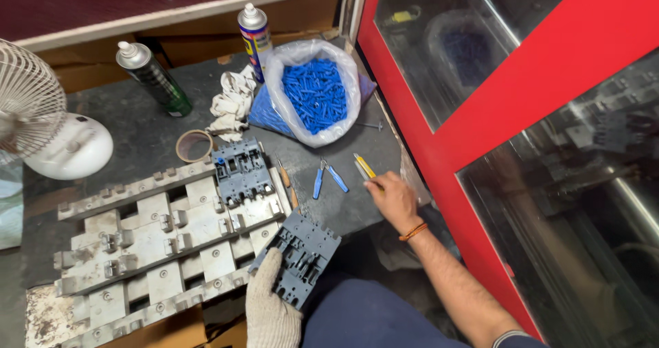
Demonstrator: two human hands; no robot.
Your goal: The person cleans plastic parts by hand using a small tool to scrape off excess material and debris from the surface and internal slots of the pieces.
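Observation:
My left hand point(269, 305), in a white knit glove, grips a dark grey plastic breaker housing point(302, 254) by its near edge, resting it at my lap. My bare right hand point(392, 197), with an orange band on the wrist, reaches over the dark mat and closes on a yellow-handled screwdriver point(364, 166). Blue-handled pliers point(328, 178) lie just left of that hand. A second grey breaker body point(241, 169) sits on a metal jig plate point(144, 235) at my left.
An open plastic bag of several blue plastic parts point(317, 94) stands at the back, with two spray cans point(255, 36) point(152, 77), a rag point(232, 102) and a tape roll point(194, 145). A white fan point(41, 125) is far left. A red-framed glass door point(480, 128) bounds the right.

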